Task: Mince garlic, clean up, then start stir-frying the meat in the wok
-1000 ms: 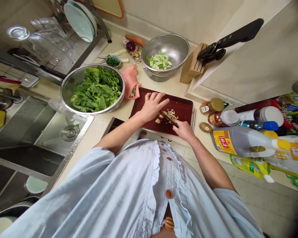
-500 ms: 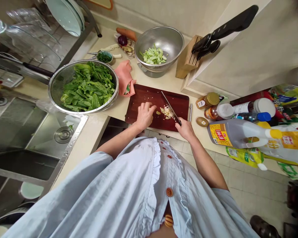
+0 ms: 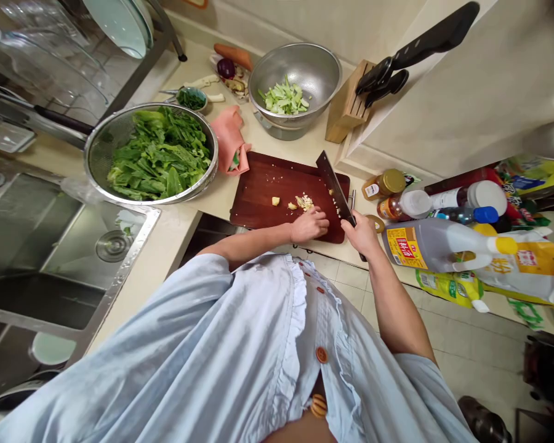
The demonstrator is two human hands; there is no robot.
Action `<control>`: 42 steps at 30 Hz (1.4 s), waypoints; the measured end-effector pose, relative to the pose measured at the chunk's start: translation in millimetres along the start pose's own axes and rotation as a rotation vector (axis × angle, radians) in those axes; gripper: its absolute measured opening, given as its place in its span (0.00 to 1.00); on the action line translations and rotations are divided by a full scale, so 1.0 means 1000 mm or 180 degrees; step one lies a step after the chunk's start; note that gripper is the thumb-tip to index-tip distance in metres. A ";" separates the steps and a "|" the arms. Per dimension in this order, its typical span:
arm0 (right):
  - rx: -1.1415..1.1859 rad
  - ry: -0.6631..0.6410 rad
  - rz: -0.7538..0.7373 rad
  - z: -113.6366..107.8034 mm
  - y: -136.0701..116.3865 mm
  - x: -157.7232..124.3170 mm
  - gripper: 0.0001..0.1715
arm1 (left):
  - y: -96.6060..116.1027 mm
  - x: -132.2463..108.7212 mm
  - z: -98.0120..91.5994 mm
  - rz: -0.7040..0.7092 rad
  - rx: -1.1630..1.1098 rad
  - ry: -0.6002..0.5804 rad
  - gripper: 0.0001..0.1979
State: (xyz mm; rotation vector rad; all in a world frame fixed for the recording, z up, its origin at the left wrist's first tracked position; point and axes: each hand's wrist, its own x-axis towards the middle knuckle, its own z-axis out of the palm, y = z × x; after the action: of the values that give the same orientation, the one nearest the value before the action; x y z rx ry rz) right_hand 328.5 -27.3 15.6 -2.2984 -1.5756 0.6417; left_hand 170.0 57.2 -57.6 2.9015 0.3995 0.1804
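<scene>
A dark red-brown cutting board (image 3: 258, 184) lies on the counter in front of me. My right hand (image 3: 361, 235) is closed round the handle of a cleaver (image 3: 336, 186), whose broad blade is turned face-on over the board's right side. Small pale bits cling to the blade. My left hand (image 3: 310, 225) rests low on the board with fingers curled together; what they may hold is hidden. Just beyond it is a little heap of chopped garlic (image 3: 303, 201). A larger pale garlic piece (image 3: 276, 201) sits to the left.
A colander of leafy greens (image 3: 161, 160) stands at the left beside the sink (image 3: 74, 246). Behind the board are a pink cloth (image 3: 229, 138), a metal bowl (image 3: 321, 67) with cut green stems and a knife block (image 3: 346, 111). Bottles and jars, including a large jug (image 3: 438, 246), crowd the right.
My left hand has moved right and closer to me, its fingers now curled. The cleaver has shifted right, off the garlic, its blade turned more broadside. A larger garlic piece now shows at left.
</scene>
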 end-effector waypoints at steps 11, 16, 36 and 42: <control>0.0289 -0.0303 0.0327 0.038 0.000 -0.003 0.12 | -0.037 -0.050 -0.046 -0.1870 -0.0051 -0.0529 0.15; 0.0291 -0.0416 0.0007 0.030 -0.011 -0.001 0.14 | -0.037 -0.042 -0.053 -0.1902 -0.0277 -0.0465 0.14; -0.1539 -0.1222 -0.1268 -0.041 -0.032 0.068 0.24 | -0.072 -0.071 -0.095 -0.1167 0.0048 0.0326 0.14; -0.1658 -0.1391 -0.1323 -0.020 -0.021 0.101 0.25 | -0.055 -0.018 -0.075 -0.1914 -0.0103 -0.0401 0.13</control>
State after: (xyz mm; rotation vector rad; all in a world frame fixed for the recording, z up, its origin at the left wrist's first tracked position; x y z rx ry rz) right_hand 352.9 74.5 22.7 -2.1187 -2.5991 0.7184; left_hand 127.9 118.1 1.3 2.5973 1.1920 -0.0899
